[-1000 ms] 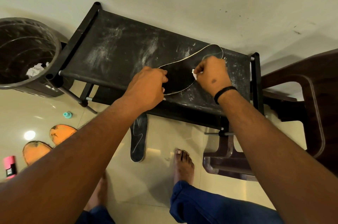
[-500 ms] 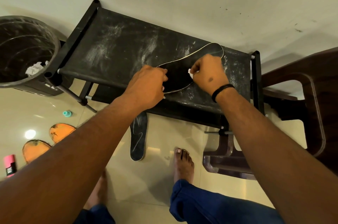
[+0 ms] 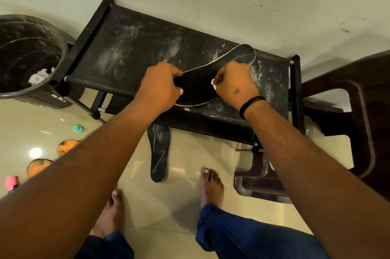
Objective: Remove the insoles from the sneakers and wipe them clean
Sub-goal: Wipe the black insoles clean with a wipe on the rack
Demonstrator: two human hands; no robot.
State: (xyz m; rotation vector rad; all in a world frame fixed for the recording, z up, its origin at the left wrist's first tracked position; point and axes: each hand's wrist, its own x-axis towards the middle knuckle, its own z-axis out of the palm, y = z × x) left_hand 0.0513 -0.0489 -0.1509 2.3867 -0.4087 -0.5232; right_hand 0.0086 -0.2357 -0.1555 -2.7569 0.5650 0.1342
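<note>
The left hand [image 3: 159,87] pinches the insole [image 3: 195,87] flat on the rack [image 3: 137,47]; just beside it the right hand [image 3: 234,83] grips a tissue [image 3: 213,83]; best wipe in long strokes away from the pinned end.

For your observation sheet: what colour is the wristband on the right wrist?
Black wristband, clearest in the head view.

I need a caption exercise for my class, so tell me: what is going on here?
A person is wiping a black insole that lies on a dusty black stool. The left hand holds the insole's wide end down, while the right hand grips a small white wipe against it. A second black insole lies on the floor below, and a bin with crumpled paper stands at the left.
</note>
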